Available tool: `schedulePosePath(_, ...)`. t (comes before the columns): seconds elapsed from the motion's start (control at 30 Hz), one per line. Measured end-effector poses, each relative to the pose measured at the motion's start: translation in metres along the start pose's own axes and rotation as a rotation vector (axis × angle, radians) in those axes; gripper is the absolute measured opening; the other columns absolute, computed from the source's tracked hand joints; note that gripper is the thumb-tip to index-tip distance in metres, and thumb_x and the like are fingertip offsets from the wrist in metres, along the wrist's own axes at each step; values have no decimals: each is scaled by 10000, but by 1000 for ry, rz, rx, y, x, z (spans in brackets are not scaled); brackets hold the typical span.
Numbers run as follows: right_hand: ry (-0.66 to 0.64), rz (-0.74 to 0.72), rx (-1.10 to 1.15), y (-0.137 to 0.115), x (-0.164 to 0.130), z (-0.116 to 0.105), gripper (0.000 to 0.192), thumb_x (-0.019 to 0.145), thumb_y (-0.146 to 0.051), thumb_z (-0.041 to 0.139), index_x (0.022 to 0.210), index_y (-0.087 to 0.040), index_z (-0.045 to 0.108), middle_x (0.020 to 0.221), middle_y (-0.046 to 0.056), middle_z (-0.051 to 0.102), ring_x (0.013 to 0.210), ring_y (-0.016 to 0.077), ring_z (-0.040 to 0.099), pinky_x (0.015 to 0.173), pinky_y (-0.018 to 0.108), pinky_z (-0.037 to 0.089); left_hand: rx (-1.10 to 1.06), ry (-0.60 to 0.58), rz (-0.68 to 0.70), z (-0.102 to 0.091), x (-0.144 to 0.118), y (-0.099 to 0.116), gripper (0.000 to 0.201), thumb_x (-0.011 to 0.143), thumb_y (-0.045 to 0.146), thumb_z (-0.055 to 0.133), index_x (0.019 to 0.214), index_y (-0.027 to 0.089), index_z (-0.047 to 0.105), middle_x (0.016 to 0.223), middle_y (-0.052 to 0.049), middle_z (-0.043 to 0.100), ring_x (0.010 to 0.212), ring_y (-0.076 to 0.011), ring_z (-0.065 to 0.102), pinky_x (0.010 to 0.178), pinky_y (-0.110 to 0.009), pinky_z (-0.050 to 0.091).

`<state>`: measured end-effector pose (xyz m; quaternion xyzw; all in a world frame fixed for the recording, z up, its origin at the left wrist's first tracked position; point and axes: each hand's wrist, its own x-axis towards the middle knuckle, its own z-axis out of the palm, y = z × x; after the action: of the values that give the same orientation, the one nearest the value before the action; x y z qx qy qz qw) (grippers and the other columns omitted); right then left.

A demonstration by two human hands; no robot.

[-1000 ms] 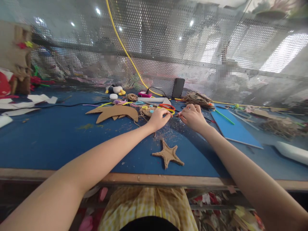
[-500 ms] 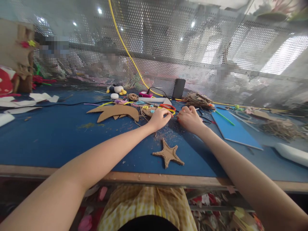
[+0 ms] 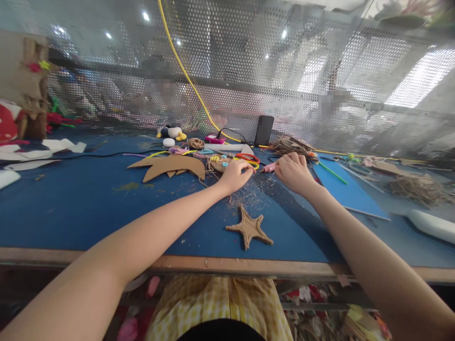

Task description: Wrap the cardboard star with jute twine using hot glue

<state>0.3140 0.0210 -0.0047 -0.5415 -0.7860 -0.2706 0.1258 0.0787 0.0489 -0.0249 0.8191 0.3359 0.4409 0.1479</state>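
Both hands are out toward the far edge of the counter point(image 3: 71, 213): the right hand point(image 3: 294, 173) is closed around one pink stick point(image 3: 269, 167), and the left hand point(image 3: 235, 174) is curled on the clutter, though I can't tell whether it grips anything. Count-wise there's one cardboard star point(image 3: 250, 228) near the front edge, kept clear of the mess, one cardboard fish shape point(image 3: 170, 166) and one pair of red scissors point(image 3: 247, 157).

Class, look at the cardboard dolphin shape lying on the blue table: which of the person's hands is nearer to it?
Left. The left hand rests just right of the cardboard dolphin shape, a short gap away. The right hand lies farther right, beyond the left hand.
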Motion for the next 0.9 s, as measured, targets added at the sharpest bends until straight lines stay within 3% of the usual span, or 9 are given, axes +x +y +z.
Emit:
schedulePosePath(0.23,-75,-86,150,2,-2,0,259,967,-340,517,908,-243,750,998,69,753,1093,303,463,928,446,295,1,-2,-6,0,-1,0,208,888,125,593,795,190,767,924,-40,800,997,-232,707,993,-417,509)
schedulePosePath(0.47,-128,-141,234,3,-4,6,211,905,-290,553,841,-242,748,986,70,761,1103,306,484,940,457,300,7,-11,-7,-1,-1,1,211,888,124,585,803,188,767,924,-35,797,967,-218,714,990,-401,507)
schedulePosePath(0.7,-62,-57,354,-2,-2,17,256,949,-251,430,936,-215,683,1094,114,734,1091,301,513,987,471,333,15,-7,-9,-2,-2,3,210,887,130,587,794,188,766,915,-37,797,970,-228,711,997,-408,505)
schedulePosePath(0.9,112,184,511,6,1,24,287,1008,-355,301,960,-218,548,1000,135,688,965,286,564,886,460,419,9,-6,4,-3,-2,3,210,881,120,592,787,189,766,921,-37,792,967,-227,714,1000,-404,504)
